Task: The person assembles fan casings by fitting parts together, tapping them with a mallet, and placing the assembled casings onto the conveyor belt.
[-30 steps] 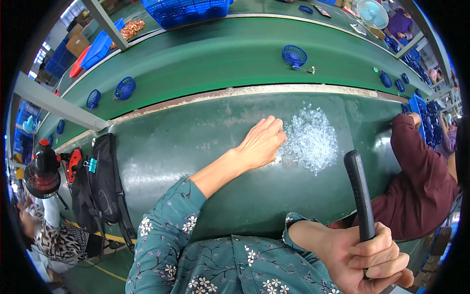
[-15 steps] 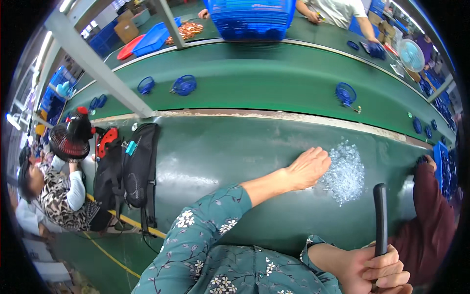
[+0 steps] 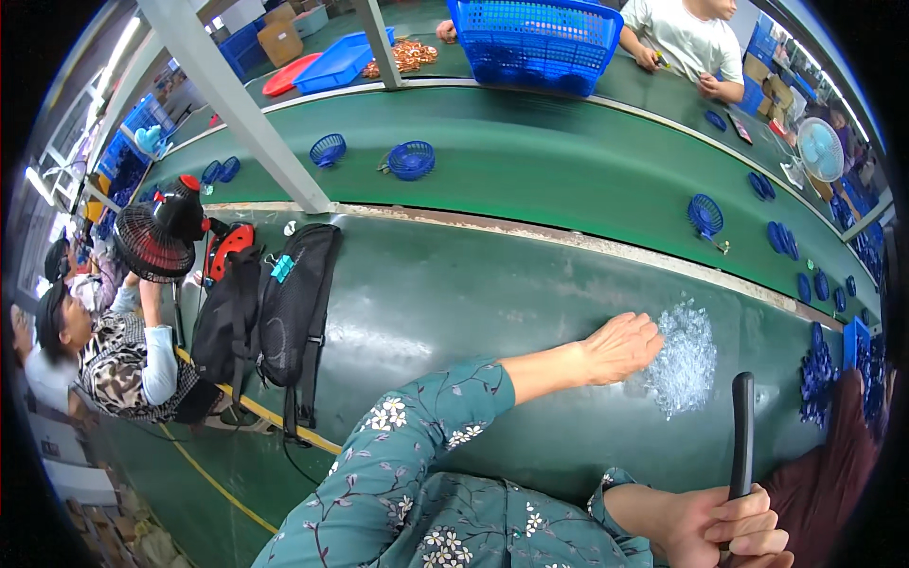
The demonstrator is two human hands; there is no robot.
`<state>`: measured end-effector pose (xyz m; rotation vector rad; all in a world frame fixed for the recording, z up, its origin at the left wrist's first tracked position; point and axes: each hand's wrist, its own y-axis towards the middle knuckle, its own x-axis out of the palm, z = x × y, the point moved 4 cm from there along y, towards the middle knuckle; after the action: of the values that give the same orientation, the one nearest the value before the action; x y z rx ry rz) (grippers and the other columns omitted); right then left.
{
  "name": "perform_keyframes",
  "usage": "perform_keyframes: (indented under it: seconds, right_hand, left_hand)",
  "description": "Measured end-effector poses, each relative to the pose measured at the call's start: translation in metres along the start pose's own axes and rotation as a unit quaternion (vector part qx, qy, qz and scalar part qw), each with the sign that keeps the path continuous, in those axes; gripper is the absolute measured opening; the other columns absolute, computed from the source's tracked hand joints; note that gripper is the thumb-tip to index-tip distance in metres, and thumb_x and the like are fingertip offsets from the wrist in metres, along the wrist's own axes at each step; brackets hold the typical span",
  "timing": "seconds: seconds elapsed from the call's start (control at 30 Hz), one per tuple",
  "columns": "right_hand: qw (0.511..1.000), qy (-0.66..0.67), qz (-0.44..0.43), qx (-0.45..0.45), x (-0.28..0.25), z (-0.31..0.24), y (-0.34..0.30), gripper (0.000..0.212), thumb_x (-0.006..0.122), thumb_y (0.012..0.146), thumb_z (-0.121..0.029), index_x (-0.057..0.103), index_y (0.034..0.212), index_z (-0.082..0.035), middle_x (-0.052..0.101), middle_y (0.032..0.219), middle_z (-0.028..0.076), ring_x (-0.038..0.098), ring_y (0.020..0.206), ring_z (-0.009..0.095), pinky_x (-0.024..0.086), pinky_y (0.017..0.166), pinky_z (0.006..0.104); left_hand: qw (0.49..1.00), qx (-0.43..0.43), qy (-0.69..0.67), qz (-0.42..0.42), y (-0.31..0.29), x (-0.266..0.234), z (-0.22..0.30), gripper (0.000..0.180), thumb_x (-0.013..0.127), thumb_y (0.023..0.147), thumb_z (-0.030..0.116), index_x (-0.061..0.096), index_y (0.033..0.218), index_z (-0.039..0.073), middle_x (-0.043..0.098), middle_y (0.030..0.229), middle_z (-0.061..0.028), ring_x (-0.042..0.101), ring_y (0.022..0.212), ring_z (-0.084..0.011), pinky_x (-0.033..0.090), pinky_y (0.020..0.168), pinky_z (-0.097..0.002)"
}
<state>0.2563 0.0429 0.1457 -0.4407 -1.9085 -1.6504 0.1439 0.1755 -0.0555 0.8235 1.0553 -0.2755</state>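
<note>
My left hand point(image 3: 622, 348) rests on the dark green tabletop with its fingers curled in, at the left edge of a heap of small clear pieces point(image 3: 686, 364). Whatever those fingers may hold is hidden. Low on the right, my right hand point(image 3: 727, 530) is wrapped round a black handle point(image 3: 743, 426) that points up. The lower end of this handle, and whatever it belongs to, is covered by the hand.
Beyond a pale ledge runs a green conveyor point(image 3: 530, 156) with several small blue baskets point(image 3: 412, 161). Black bags point(image 3: 294, 312) and a black-red fan point(image 3: 156, 237) stand left. Dark blue pieces point(image 3: 816, 383) lie right, near a person's maroon sleeve point(image 3: 828, 473). A large blue crate point(image 3: 535, 43) stands opposite.
The view has shifted, and blue baskets on the conveyor have changed place. The maroon-sleeved arm has drawn back, showing dark blue pieces. My hands keep nearly the same pose.
</note>
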Motion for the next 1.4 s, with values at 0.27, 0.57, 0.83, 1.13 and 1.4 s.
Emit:
perform_keyframes:
  seconds: [0.27,0.57,0.83,1.13,1.4]
  right_hand:
    - [0.986,-0.020,-0.079,0.147,-0.022,0.025,-0.016,0.039,0.039,0.097,-0.013,0.041,0.127,0.012,0.025,0.065,0.002,0.024,0.053,0.011,0.028,0.049,0.0269]
    - [0.795,-0.202,-0.171,0.545,-0.031,0.094,-0.134,0.032,0.050,0.099,-0.019,0.057,0.120,0.004,0.042,0.056,-0.002,0.040,0.042,0.009,0.035,0.037,0.0246]
    - [0.776,-0.128,-0.136,0.602,-0.036,0.099,-0.162,0.025,0.047,0.098,-0.001,0.059,0.120,0.001,0.048,0.063,-0.002,0.041,0.050,0.005,0.032,0.044,0.0214]
    - [0.775,-0.169,-0.322,0.516,-0.021,0.090,-0.182,0.027,0.049,0.099,-0.004,0.055,0.125,-0.003,0.054,0.080,0.001,0.050,0.068,0.009,0.047,0.065,0.0265]
    - [0.691,-0.203,-0.233,0.654,-0.018,0.111,-0.180,0.032,0.053,0.098,-0.025,0.054,0.079,0.001,0.053,0.055,0.007,0.051,0.052,0.011,0.041,0.049,0.0331]
  left_hand:
    - [0.984,-0.055,-0.010,0.170,-0.056,-0.088,-0.084,0.023,0.062,0.087,0.017,0.059,0.104,0.002,0.060,0.091,-0.0146,0.059,0.084,-0.0329,0.050,0.072,-0.0435]
    - [0.828,-0.437,0.346,0.065,-0.203,-0.205,-0.300,0.036,0.066,0.084,0.026,0.064,0.111,0.002,0.066,0.103,-0.0230,0.063,0.096,-0.0376,0.051,0.082,-0.0470]
    - [0.789,-0.497,0.360,0.039,-0.428,-0.225,-0.572,0.046,0.053,0.093,0.038,0.054,0.124,0.005,0.060,0.118,-0.0249,0.055,0.111,-0.0456,0.045,0.092,-0.0479]
    - [0.830,-0.517,0.143,0.151,-0.387,-0.173,-0.529,0.040,0.051,0.096,0.031,0.060,0.124,0.004,0.065,0.115,-0.0144,0.061,0.106,-0.0281,0.045,0.092,-0.0355]
    - [0.813,-0.519,-0.190,0.183,-0.259,-0.198,-0.223,0.026,0.064,0.093,0.019,0.069,0.111,0.001,0.070,0.098,-0.0051,0.063,0.092,-0.0121,0.047,0.084,-0.0250]
